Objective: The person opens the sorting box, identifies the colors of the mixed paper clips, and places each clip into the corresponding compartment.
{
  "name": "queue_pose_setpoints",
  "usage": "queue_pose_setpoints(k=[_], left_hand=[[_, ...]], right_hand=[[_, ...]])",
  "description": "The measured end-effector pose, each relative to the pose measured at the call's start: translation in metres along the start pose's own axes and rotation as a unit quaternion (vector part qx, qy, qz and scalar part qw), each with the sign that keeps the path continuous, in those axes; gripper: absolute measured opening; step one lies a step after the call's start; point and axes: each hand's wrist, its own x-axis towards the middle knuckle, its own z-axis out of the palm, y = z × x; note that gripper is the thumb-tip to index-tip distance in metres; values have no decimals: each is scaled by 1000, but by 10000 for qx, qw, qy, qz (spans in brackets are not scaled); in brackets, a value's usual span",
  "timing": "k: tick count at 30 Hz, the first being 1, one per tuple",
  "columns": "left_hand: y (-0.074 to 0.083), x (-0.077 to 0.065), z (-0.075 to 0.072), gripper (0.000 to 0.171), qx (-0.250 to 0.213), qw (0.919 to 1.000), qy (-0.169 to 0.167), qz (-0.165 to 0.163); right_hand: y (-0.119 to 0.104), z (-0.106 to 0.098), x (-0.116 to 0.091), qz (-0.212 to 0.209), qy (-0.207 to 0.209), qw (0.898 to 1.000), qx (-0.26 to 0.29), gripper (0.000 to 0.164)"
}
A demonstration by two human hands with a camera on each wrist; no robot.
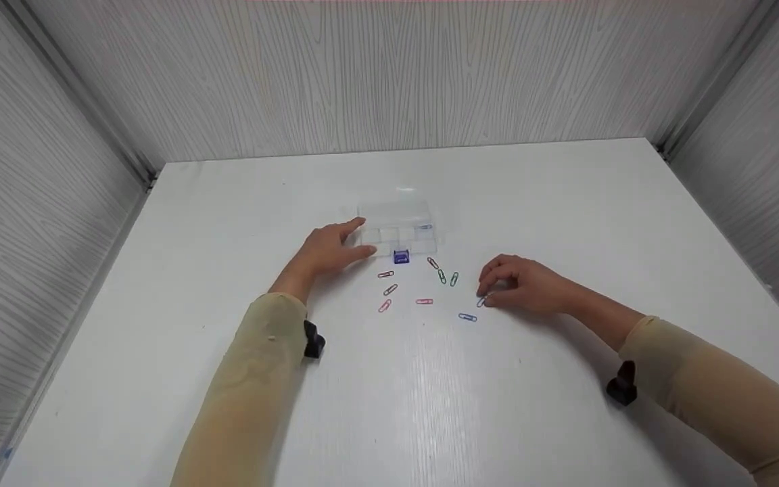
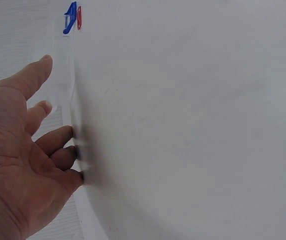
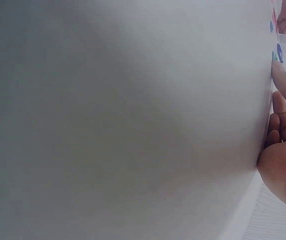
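Note:
A clear plastic compartment box (image 1: 381, 235) with a blue latch (image 1: 401, 257) stands on the table. Inside its right compartment lies a blue paper clip (image 1: 424, 227). My left hand (image 1: 333, 249) rests at the box's left side, thumb along the front corner and index finger at the side edge; in the left wrist view the other fingers bend down to the tabletop. To the right of the box, my right hand (image 1: 525, 285) pinches a blue paper clip (image 1: 481, 302) at the tabletop between thumb and fingertips. The right wrist view hides that clip behind the fingers.
Loose paper clips lie in front of the box: red ones such as this clip (image 1: 424, 302), green ones (image 1: 454, 279) and another blue one (image 1: 468, 316). Wood-grain panels (image 1: 389, 74) border the white table (image 1: 416, 406) at back and sides.

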Motion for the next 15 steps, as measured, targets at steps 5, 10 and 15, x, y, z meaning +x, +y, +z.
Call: queue_pose_setpoints(k=[5, 10, 15], left_hand=[[2, -1, 0, 79, 7, 10000, 22, -28], [3, -1, 0, 80, -37, 9999, 21, -102], [3, -2, 0, 80, -70, 9999, 17, -143]], right_hand=[[0, 0, 0, -15, 30, 10000, -16, 10], [-1, 0, 0, -38, 20, 10000, 5, 9], [-1, 0, 0, -54, 25, 10000, -24, 4]])
